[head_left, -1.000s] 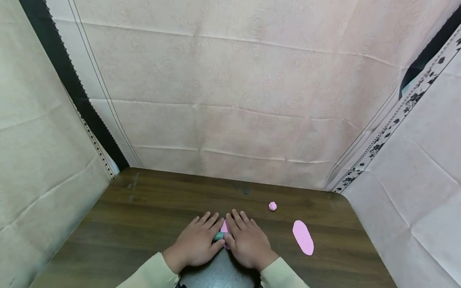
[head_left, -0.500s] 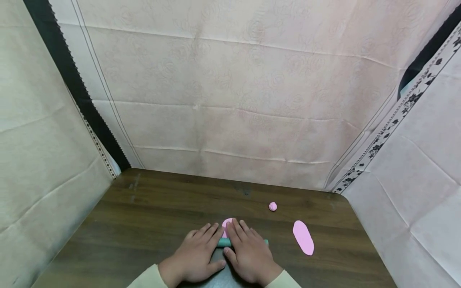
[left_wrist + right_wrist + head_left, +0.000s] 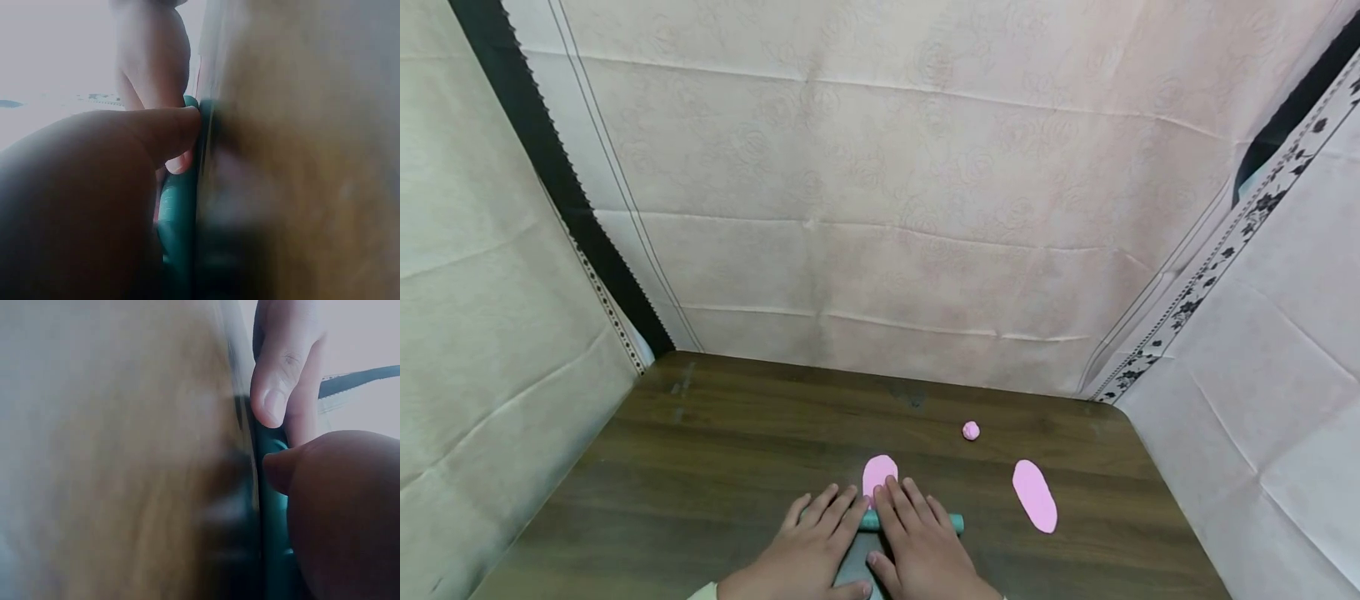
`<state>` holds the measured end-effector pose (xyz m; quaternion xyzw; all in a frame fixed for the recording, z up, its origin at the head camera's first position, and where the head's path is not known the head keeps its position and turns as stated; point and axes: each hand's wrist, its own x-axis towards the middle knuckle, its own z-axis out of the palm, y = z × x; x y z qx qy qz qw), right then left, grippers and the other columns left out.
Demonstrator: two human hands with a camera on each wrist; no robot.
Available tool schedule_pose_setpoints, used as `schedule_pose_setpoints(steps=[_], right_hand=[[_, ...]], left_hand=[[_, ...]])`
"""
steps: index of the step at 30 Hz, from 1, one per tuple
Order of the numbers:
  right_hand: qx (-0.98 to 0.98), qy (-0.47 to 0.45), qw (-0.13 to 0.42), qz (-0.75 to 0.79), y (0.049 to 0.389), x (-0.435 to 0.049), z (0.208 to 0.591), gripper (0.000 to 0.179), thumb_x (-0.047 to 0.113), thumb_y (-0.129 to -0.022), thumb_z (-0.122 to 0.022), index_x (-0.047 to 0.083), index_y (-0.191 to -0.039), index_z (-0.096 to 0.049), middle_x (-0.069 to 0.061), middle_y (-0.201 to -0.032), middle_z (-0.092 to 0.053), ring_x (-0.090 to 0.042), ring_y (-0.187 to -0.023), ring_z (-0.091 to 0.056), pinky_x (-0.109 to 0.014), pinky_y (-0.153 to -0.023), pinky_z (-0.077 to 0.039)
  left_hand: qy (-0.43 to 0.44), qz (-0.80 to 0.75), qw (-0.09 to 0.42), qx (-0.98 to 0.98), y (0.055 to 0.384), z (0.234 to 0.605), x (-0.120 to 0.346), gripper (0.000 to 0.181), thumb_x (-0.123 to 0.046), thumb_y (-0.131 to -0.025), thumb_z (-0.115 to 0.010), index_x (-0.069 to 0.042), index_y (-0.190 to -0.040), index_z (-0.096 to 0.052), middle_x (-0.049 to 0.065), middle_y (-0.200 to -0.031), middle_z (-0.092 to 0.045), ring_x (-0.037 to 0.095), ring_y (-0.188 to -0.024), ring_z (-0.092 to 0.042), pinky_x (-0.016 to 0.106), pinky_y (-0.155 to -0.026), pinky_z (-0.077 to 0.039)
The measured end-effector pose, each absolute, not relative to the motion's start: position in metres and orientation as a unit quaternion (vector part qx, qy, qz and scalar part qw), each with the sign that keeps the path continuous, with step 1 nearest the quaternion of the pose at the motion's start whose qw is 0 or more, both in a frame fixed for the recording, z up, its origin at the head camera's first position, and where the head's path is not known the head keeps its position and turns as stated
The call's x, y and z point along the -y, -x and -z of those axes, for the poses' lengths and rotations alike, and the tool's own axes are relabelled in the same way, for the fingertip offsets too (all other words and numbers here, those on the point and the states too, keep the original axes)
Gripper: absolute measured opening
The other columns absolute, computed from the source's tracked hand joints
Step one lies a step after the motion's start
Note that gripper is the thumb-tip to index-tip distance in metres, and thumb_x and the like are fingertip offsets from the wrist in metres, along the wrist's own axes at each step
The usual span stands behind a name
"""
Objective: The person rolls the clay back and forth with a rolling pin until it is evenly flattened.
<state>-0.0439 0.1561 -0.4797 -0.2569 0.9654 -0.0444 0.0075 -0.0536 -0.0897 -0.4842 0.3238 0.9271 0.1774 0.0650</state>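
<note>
Head view. One smooth green cylindrical roller (image 3: 957, 523), material uncertain, lying crosswise beneath both hands. Left hand (image 3: 812, 542): palm down, fingers straight and slightly apart. Right hand (image 3: 917, 542): palm down, fingers straight, closer together — neither wraps the roller, presumably so that it can turn with pressure spread along it. One flat, round-ended, pink dough-like sheet (image 3: 878, 471), just beyond the roller, its near end hidden by fingers. One flat, elongated pink oval (image 3: 1035, 497) and one small, lumpy pink ball (image 3: 971, 431), well apart to the right, perhaps set aside for working room. Surface: brown wood-grain table (image 3: 737, 433). Room: pale patterned cloth hangings (image 3: 880, 183) on three sides.

Left wrist view. Roller low along the table; left thumb extended across it, not curled round.

Right wrist view. Same roller, right thumb at its side; table blurred — other right fingers cannot be told here.
</note>
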Motion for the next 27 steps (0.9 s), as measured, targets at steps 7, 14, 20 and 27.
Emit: schedule_pose_setpoints(steps=[7, 14, 20, 27], right_hand=[[-0.966, 0.256, -0.004, 0.044, 0.044, -0.156, 0.482, 0.08, 0.062, -0.117, -0.044, 0.017, -0.181, -0.027, -0.007, -0.188, -0.026, -0.035, -0.172, -0.032, -0.063, -0.131, -0.039], [-0.966, 0.253, -0.004, 0.059, 0.057, -0.153, 0.473, 0.077, 0.059, -0.119, -0.043, 0.014, -0.18, -0.03, -0.01, -0.187, -0.03, -0.037, -0.171, -0.035, -0.062, -0.13, -0.041], [-0.967, 0.244, 0.007, 0.074, 0.076, -0.149, 0.467, 0.071, 0.056, -0.12, -0.039, 0.014, -0.178, -0.036, -0.011, -0.185, -0.034, -0.037, -0.171, -0.035, -0.064, -0.133, -0.036], [-0.969, 0.227, 0.022, 0.091, 0.094, -0.149, 0.472, 0.071, 0.057, -0.121, -0.034, 0.014, -0.177, -0.037, -0.01, -0.186, -0.031, -0.038, -0.173, -0.03, -0.066, -0.135, -0.031]], left_hand=[[-0.321, -0.175, 0.048, -0.93, 0.05, 0.482, 0.088, 0.105, -0.082, -0.105, -0.052, -0.01, -0.178, -0.031, 0.015, -0.183, -0.037, 0.047, -0.168, -0.036, 0.079, -0.125, -0.033], [-0.302, -0.167, 0.054, -0.937, 0.061, 0.474, 0.083, 0.097, -0.079, -0.109, -0.045, -0.013, -0.179, -0.032, 0.013, -0.183, -0.038, 0.043, -0.169, -0.035, 0.076, -0.13, -0.03], [-0.282, -0.173, 0.064, -0.941, 0.076, 0.47, 0.079, 0.087, -0.073, -0.114, -0.038, -0.015, -0.179, -0.032, 0.012, -0.184, -0.036, 0.041, -0.172, -0.031, 0.074, -0.134, -0.025], [-0.266, -0.184, 0.072, -0.943, 0.093, 0.472, 0.075, 0.076, -0.062, -0.118, -0.037, -0.015, -0.179, -0.034, 0.011, -0.184, -0.037, 0.043, -0.173, -0.028, 0.074, -0.136, -0.019]])
